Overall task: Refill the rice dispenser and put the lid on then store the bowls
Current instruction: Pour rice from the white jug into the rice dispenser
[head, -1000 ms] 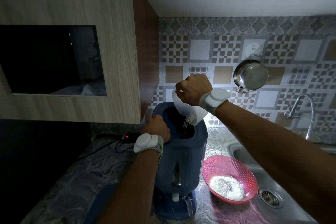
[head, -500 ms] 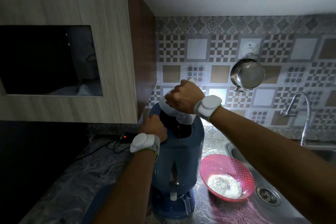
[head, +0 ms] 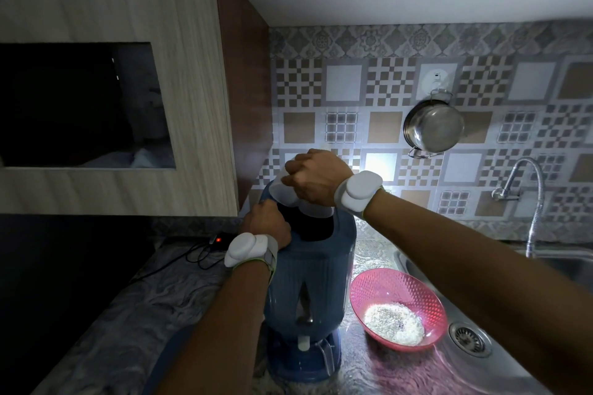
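Observation:
A tall blue rice dispenser (head: 313, 292) stands on the counter with its dark top opening uncovered. My right hand (head: 313, 181) grips a white bowl (head: 285, 194) tipped nearly upside down over that opening. My left hand (head: 268, 224) holds the dispenser's upper left rim. A pink patterned bowl (head: 398, 308) with white rice in its bottom sits on the counter just right of the dispenser. A dark blue shape that may be the lid (head: 167, 365) lies at the lower left of the dispenser, mostly hidden by my left forearm.
A steel sink (head: 545, 269) with a drain and a curved tap (head: 529, 189) lies to the right. A steel pot (head: 433, 127) hangs on the tiled wall. Black cables and a device with a red light (head: 218, 239) lie left of the dispenser under a wooden cabinet.
My right hand has tipped the white bowl further over and shifted it left above the opening. The falling rice seen earlier is gone. My left hand has stayed on the rim.

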The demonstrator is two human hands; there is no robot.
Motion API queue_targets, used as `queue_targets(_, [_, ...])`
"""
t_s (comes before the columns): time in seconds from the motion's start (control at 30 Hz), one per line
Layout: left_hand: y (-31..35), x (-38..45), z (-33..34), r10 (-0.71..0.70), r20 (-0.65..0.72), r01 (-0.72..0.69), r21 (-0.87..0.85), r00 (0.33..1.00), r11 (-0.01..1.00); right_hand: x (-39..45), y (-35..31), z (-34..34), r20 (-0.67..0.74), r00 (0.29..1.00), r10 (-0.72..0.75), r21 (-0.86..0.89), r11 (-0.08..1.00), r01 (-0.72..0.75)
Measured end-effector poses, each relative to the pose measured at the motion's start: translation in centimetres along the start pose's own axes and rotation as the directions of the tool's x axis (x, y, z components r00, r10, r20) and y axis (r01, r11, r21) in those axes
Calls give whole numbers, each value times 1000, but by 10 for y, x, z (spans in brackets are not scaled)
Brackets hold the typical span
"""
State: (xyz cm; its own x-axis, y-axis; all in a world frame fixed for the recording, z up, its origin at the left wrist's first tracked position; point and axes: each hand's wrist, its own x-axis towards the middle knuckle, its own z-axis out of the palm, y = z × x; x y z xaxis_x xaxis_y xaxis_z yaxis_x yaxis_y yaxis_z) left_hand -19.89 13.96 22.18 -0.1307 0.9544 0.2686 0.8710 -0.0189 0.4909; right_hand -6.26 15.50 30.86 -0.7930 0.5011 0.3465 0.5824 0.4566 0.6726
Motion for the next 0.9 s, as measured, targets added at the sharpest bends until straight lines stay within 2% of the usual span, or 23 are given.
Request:
queue_targets(0.17, [0, 0, 0, -6, 13, 6, 16, 1000, 1000, -1, -1, -3, -51, 997, 60, -22, 998, -62])
queue_targets(0.27, [0, 0, 0, -5, 12, 5, 23, 1000, 1000, -5, -2, -4, -166, 982, 90, 41, 996, -84])
queue_targets(0.37, [0, -1, -1, -12, 18, 11, 27, 1000, 1000, -8, -2, -3, -214, 960, 180, 121, 980, -157])
queue_targets(0.53, [2, -2, -3, -10, 21, 9, 40, 1000, 999, -12, 2, 2, -197, 917, 346, 281, 916, -286])
queue_targets(0.73, [3, -2, -4, 12, 0, -12, 56, 1000, 998, -23, 2, 1, -123, 888, 443, 304, 869, -391])
queue_targets(0.8, [5, -4, -4, 25, -41, -23, 56, 999, 998, -29, 3, -2, -92, 869, 487, 323, 840, -437])
queue_targets(0.9, [7, -5, -4, 86, -173, -69, 104, 981, 992, -43, 4, -11, -112, 792, 600, 412, 753, -513])
